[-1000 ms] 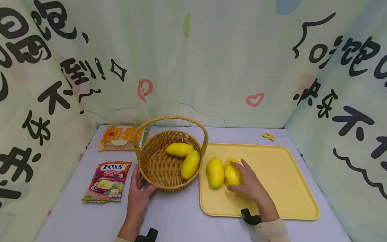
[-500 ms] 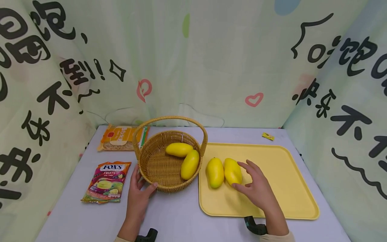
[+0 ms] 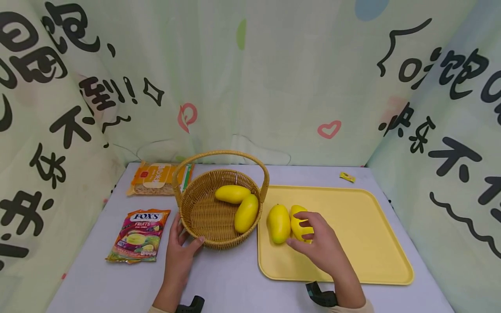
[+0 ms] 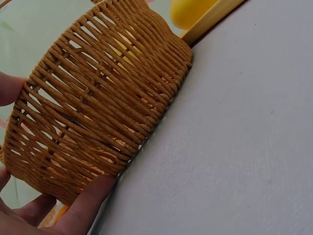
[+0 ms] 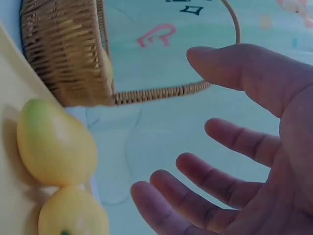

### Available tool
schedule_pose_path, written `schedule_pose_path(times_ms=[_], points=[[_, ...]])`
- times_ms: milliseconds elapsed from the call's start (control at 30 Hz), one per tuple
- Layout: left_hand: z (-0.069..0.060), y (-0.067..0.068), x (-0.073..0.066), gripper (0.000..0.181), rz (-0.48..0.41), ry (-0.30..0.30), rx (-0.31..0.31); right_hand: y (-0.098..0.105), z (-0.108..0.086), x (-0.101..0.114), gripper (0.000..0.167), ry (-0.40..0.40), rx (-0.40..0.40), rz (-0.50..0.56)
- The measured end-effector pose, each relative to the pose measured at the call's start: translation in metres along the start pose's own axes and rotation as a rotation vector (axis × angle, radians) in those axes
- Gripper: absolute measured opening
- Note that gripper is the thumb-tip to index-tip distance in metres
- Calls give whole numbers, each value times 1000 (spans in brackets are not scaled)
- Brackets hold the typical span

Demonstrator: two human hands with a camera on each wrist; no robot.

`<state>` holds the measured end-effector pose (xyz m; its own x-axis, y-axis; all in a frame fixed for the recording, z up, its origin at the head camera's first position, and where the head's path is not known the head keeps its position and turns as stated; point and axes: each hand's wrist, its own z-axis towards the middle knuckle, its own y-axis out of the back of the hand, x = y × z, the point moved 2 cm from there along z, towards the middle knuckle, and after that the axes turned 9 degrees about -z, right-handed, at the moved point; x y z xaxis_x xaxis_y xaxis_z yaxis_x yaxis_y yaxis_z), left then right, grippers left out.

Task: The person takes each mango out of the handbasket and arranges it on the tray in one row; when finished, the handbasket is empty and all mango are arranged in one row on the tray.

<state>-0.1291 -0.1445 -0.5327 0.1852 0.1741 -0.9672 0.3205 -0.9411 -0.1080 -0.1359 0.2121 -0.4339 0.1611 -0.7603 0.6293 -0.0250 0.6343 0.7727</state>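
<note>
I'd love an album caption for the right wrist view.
An open right hand near two yellow mangoes on a tray, with a wicker basket beyond.

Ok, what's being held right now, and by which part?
The left hand holds the wicker basket by its near left side; the right hand holds nothing.

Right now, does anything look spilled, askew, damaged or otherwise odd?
Nothing looks spilled or damaged. Two yellow fruits sit in the basket, two more on the tray. The one mild oddity is the small yellow packet, lying by itself beyond the tray's far edge, apart from the larger bags at left.
</note>
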Motion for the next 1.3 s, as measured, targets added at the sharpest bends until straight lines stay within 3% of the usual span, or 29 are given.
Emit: schedule_pose_path(times_ms=[267, 500, 667, 1000, 1300], points=[[0, 0, -2, 105, 8, -4, 2, -18, 9, 34, 52, 62, 61, 58], [1, -1, -2, 105, 7, -6, 9, -37, 21, 61, 49, 134, 59, -12], [0, 0, -2, 104, 7, -3, 7, -46, 30, 78, 52, 130, 71, -37], [0, -1, -2, 104, 5, -3, 9, -58, 47, 91, 56, 98, 134, -98], [-1, -1, -2, 103, 6, -8, 6, -71, 61, 100, 59, 101, 131, -173]])
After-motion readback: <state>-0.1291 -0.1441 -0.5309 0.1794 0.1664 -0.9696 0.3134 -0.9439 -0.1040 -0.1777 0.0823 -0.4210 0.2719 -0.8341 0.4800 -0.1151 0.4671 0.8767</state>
